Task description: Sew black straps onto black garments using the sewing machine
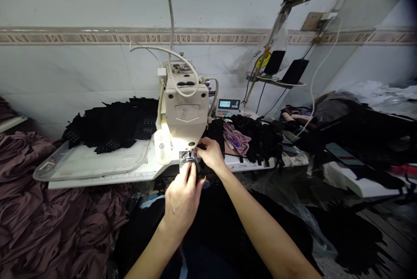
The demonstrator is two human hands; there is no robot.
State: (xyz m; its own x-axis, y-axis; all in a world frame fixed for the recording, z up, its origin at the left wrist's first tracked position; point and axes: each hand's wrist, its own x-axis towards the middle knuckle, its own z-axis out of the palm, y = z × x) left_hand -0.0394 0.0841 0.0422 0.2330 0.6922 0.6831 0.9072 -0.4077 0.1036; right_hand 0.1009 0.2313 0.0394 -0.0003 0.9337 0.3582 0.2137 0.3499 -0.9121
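Observation:
A cream sewing machine (182, 114) stands in front of me, its lamp lighting the needle area. My left hand (184, 192) is at the needle plate, its fingers closed on a small piece of black fabric (197, 169) just below the presser foot (190, 155). Right beside the needle, my right hand (210, 154) reaches in from the right with its fingers pinched together. What those fingertips hold is hidden by the machine head and the hand itself.
Black fabric pieces (114, 122) are stacked left of the machine, by a clear plastic tray (94, 161). Mauve cloth (58, 222) fills the lower left. On the right are a control panel (228, 106), black fabric strips (263, 135) and black thread cones (295, 71).

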